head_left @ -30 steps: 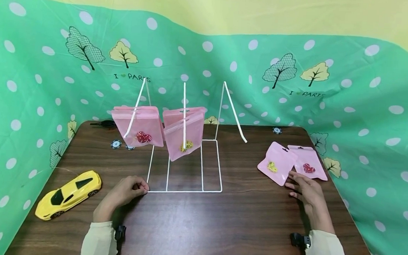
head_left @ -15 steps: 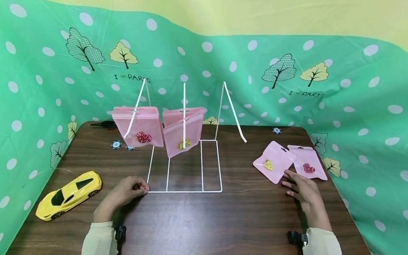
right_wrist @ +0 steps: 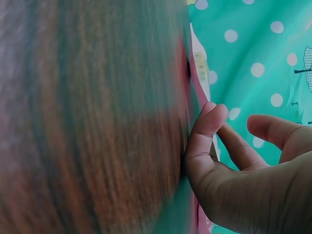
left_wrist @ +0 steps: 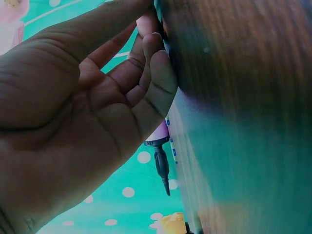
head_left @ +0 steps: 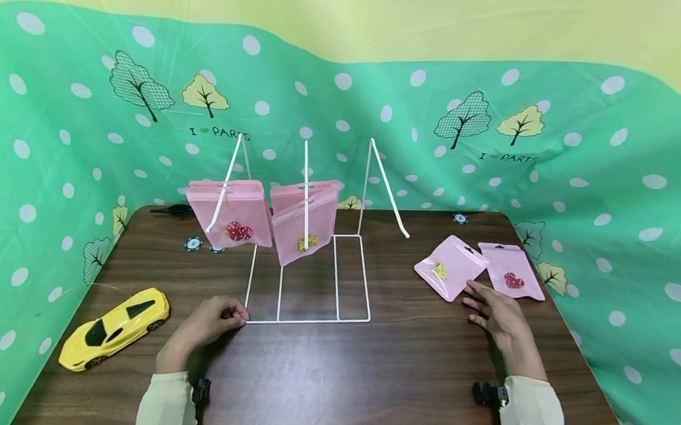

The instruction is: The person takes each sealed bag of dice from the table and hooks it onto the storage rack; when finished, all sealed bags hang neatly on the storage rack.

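Note:
A white wire display rack (head_left: 310,322) stands on the table with three prongs. My left hand (head_left: 209,325) pinches its front left corner; in the left wrist view the fingers of my left hand (left_wrist: 97,97) curl by the tabletop. Pink zip pouches (head_left: 232,209) hang on the left prong, the front one showing red dice. More pink pouches (head_left: 292,232) with yellow dice inside hang from the middle prong. My right hand (head_left: 503,323) touches the near right corner of a loose pink pouch (head_left: 460,265) holding yellow dice. In the right wrist view, the thumb of my right hand (right_wrist: 243,180) is apart from the fingers.
Another pink pouch (head_left: 507,262) with red dice lies behind the right hand. A yellow toy car (head_left: 115,329) sits at the left. Poker chips (head_left: 193,243) and a black object (head_left: 172,210) lie toward the back. A green dotted curtain (head_left: 335,108) surrounds the table.
My right hand and the loose pouch with yellow dice have shifted left, away from the red-dice pouch, and the pouch has turned a little. My left hand stays on the rack's corner.

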A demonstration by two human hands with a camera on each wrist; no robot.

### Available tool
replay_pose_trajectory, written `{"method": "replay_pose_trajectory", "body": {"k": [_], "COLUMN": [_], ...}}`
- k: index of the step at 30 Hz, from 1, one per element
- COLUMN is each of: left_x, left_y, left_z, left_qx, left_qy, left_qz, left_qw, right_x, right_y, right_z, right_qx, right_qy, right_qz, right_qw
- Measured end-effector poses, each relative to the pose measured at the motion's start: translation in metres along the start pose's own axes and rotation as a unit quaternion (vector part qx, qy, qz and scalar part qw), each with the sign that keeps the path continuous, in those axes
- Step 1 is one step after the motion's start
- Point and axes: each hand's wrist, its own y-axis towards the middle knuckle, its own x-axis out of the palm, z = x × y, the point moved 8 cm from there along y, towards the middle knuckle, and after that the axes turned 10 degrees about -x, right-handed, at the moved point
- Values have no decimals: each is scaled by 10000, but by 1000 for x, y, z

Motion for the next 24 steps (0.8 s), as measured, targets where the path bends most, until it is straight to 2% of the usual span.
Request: {"method": "replay_pose_trajectory", "body": {"k": [9,14,18,24], "left_x": [0,-1,-1,-1], "left_y": [-1,-2,-2,-2], "left_z": [1,2,3,3], "left_qx": [-27,66,164,201], "left_qy": [21,-34,-57,-43], "left_qz": [34,41,43,56], "left_qw": [10000,10000,9998,9998], "right_x": [5,7,10,16], "right_y": [1,1,1,1], "right_z": [-1,-2,-3,-3], "right_qx": [14,-5,12,141], "right_qy": [143,241,751,1694], "right_qz": [-138,-88,-83,-81], "right_qw": [9998,9997,9971,9854]}}
